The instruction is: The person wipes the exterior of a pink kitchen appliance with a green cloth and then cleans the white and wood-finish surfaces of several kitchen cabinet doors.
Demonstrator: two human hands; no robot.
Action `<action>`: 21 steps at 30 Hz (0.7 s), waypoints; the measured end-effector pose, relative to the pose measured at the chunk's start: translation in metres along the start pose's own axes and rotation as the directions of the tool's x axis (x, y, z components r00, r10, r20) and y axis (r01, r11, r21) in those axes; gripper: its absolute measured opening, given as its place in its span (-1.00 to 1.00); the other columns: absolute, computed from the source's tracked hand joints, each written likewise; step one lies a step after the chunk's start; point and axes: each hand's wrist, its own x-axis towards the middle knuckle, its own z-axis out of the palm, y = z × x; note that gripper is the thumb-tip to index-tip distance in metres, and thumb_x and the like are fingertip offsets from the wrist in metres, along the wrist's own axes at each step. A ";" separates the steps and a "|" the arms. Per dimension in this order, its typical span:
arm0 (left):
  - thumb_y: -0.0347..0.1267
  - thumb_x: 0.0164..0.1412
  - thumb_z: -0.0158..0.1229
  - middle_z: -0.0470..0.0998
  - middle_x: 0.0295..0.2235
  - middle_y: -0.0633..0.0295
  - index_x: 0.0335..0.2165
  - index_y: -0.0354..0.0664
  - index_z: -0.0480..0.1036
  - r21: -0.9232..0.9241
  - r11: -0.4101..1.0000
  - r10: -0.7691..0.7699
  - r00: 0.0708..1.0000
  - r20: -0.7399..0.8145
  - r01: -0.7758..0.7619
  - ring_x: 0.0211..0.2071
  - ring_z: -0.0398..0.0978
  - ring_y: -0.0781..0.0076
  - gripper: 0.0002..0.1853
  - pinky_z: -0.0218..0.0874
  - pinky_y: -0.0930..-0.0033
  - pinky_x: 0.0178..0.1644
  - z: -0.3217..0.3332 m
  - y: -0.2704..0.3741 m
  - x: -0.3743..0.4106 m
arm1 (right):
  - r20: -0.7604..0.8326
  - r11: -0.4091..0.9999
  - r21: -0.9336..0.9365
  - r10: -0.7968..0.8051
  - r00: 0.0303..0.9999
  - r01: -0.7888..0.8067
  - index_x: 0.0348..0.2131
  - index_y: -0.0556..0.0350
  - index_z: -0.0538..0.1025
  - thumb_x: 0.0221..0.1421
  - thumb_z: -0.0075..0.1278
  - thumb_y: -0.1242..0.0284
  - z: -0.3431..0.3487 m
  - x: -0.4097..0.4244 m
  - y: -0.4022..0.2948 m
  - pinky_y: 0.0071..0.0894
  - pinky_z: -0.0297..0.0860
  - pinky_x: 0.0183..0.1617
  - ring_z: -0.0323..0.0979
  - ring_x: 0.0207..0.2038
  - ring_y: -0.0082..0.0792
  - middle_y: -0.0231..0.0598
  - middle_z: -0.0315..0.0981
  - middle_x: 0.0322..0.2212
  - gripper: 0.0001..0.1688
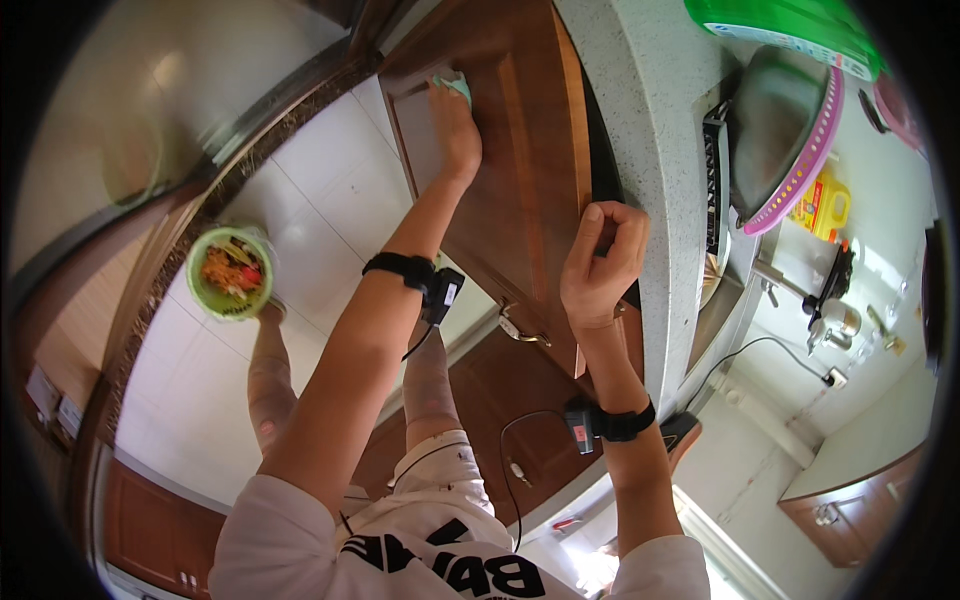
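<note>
My left hand (455,139) presses a pale green cloth (453,84) against the panelled face of a brown wooden cabinet door (517,172). The cloth is bunched under the fingers, near the door's far end. The door stands swung out from below the grey speckled countertop (637,97). At the door's edge beside the counter is my right hand (606,262), its fingers curled towards the thumb. Whether those fingers grip the door edge cannot be told. A metal handle with a white inset (517,326) sits at the door's near end.
A green bin (196,289) with food scraps stands on the white tiled floor (300,217). Upon the counter are a pink-rimmed basket (814,150), a green bottle (787,30) and a yellow jug (829,202). A faucet (776,274) juts over the sink. Cabled devices (442,292) are strapped to both wrists.
</note>
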 end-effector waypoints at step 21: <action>-0.03 0.43 -0.21 -0.17 0.39 0.00 0.30 -0.14 0.14 -0.094 0.988 -0.128 0.989 -0.072 0.121 0.38 -0.10 0.08 -0.38 -0.16 0.08 0.38 -0.003 -0.035 0.026 | 0.289 0.972 0.221 -0.141 0.947 0.077 -0.01 0.29 0.50 0.22 -0.04 0.55 0.087 -0.021 -0.006 -0.19 0.35 0.04 0.43 -0.06 0.00 0.03 0.47 -0.05 -0.65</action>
